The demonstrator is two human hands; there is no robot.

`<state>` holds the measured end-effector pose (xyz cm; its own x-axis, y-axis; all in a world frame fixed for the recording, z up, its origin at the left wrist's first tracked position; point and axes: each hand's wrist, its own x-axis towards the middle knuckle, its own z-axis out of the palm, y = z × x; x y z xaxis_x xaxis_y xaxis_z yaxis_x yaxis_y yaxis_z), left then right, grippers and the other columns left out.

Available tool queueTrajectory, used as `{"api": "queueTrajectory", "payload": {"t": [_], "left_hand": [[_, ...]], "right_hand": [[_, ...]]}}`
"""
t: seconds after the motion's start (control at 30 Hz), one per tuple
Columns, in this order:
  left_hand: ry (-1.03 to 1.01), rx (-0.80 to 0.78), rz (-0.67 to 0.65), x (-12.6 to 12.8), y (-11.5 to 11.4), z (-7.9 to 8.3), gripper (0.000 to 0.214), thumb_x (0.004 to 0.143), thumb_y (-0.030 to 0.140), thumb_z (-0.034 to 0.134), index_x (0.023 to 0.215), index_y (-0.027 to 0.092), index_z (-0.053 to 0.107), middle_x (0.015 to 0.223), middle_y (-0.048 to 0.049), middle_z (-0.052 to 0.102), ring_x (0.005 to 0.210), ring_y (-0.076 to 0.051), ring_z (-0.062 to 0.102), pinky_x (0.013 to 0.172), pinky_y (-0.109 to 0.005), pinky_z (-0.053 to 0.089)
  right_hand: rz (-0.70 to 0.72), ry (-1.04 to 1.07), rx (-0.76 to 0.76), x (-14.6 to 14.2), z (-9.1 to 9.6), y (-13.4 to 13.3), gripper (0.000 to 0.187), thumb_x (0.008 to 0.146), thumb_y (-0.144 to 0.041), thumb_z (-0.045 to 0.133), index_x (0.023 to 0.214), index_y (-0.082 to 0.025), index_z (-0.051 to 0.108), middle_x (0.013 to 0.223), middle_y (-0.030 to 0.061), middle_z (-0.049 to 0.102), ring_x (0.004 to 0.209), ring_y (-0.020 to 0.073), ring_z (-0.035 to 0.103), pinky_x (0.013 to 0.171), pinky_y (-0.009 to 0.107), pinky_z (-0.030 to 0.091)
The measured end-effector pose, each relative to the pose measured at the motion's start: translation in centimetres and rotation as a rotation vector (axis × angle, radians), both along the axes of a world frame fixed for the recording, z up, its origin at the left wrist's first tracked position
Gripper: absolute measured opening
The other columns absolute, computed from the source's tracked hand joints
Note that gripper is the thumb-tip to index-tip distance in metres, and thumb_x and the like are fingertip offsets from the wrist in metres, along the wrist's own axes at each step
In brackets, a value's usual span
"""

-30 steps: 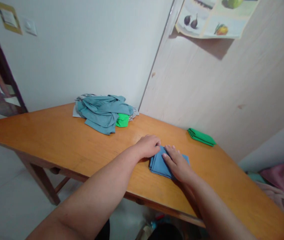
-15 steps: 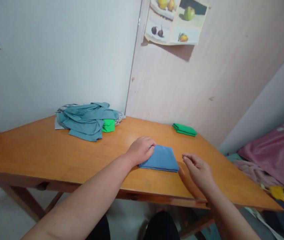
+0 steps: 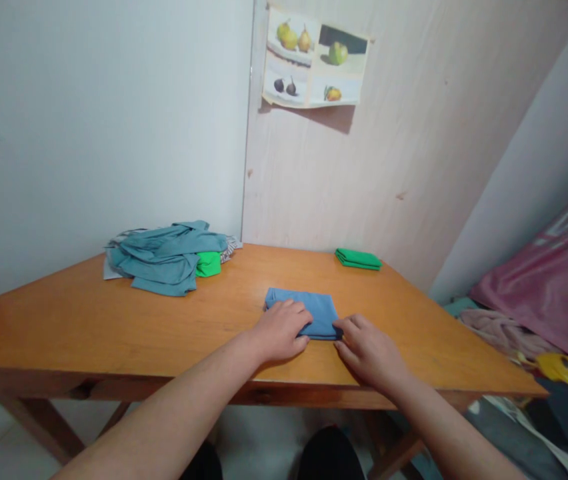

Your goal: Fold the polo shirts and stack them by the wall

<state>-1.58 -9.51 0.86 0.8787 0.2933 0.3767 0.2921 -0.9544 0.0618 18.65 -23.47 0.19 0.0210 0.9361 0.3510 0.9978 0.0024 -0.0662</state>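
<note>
A folded blue cloth (image 3: 309, 307) lies flat near the front of the wooden table (image 3: 89, 327). My left hand (image 3: 280, 330) rests on its near left part with fingers curled down on the fabric. My right hand (image 3: 371, 352) sits on the table at the cloth's near right corner, its fingertips pinched on that corner. Both forearms reach in from the bottom of the view.
A heap of loose grey-blue and green cloths (image 3: 167, 257) sits at the table's back left. A folded green cloth (image 3: 358, 259) lies at the back right by the wall. A fruit poster (image 3: 314, 63) hangs above. Pink bedding (image 3: 549, 293) and clutter lie to the right.
My right hand came off the blue cloth, then returned to its near right corner. My left hand slid toward the cloth's near edge. The head turned, swinging the view right.
</note>
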Motion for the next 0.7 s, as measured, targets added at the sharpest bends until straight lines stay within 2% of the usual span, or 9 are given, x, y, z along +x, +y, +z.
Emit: {"api": "queueTrajectory", "payload": {"t": [0.17, 0.33, 0.5, 0.63, 0.7], "left_hand": [[0.015, 0.001, 0.012, 0.0, -0.1, 0.1, 0.026, 0.082, 0.030, 0.062, 0.107, 0.022, 0.062, 0.107, -0.0075, 0.063, 0.105, -0.027, 0.055, 0.090, -0.040, 0.044], [0.030, 0.021, 0.015, 0.2, 0.0, 0.1, 0.025, 0.082, 0.030, 0.062, 0.106, 0.022, 0.062, 0.106, -0.0076, 0.063, 0.102, -0.027, 0.055, 0.089, -0.040, 0.044], [0.049, 0.080, 0.047, 0.4, -0.3, 0.3, 0.020, 0.083, 0.032, 0.061, 0.100, 0.021, 0.060, 0.103, -0.0083, 0.062, 0.100, -0.028, 0.055, 0.083, -0.040, 0.045], [0.062, 0.135, 0.077, 0.6, -0.7, 0.3, 0.022, 0.085, 0.037, 0.060, 0.100, 0.021, 0.059, 0.105, -0.0095, 0.062, 0.100, -0.029, 0.056, 0.081, -0.041, 0.045], [0.066, 0.164, 0.094, 0.8, -0.8, 0.3, 0.021, 0.086, 0.034, 0.058, 0.102, 0.020, 0.058, 0.105, -0.0102, 0.063, 0.100, -0.029, 0.056, 0.081, -0.041, 0.046]], "right_hand": [[0.024, -0.247, -0.056, -0.7, 1.3, 0.7, 0.020, 0.095, -0.026, 0.050, 0.104, -0.021, 0.066, 0.101, 0.0089, 0.064, 0.095, 0.0239, 0.059, 0.081, 0.033, 0.042], [0.057, -0.402, -0.096, -0.8, 1.5, 1.8, 0.021, 0.095, -0.020, 0.047, 0.093, -0.019, 0.068, 0.092, 0.0107, 0.066, 0.089, 0.0254, 0.059, 0.078, 0.035, 0.039], [0.091, -0.435, -0.088, -0.5, 1.8, 2.8, 0.020, 0.091, -0.019, 0.049, 0.087, -0.016, 0.068, 0.089, 0.0122, 0.067, 0.085, 0.0245, 0.059, 0.078, 0.036, 0.037], [0.099, -0.384, -0.074, -0.1, 3.1, 3.1, 0.017, 0.088, -0.024, 0.053, 0.085, -0.016, 0.067, 0.086, 0.0096, 0.067, 0.082, 0.0222, 0.059, 0.075, 0.034, 0.036], [0.100, -0.357, -0.062, 0.1, 3.9, 3.1, 0.017, 0.088, -0.025, 0.053, 0.084, -0.017, 0.067, 0.084, 0.0087, 0.066, 0.081, 0.0210, 0.059, 0.074, 0.033, 0.036]]}}
